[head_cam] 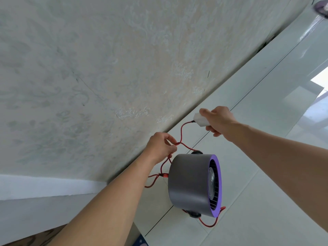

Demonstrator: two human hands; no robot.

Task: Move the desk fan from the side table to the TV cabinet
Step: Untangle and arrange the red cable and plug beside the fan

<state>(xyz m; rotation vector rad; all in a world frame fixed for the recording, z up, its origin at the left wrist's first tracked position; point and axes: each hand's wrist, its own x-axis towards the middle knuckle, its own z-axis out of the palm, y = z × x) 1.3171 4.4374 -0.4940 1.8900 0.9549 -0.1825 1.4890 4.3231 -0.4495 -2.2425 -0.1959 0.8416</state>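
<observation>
A grey drum-shaped desk fan with a purple front rim rests on the glossy white top of the TV cabinet, its grille facing right. A red braided cable runs from the fan's back up to a white plug adapter. My left hand pinches the cable just above and left of the fan. My right hand grips the white adapter further up, near the wall. More red cable loops under the fan's front.
A patterned pale wall rises right behind the cabinet's back edge. A white baseboard and a strip of floor lie at lower left. A dark object sits at the cabinet's far end, top right.
</observation>
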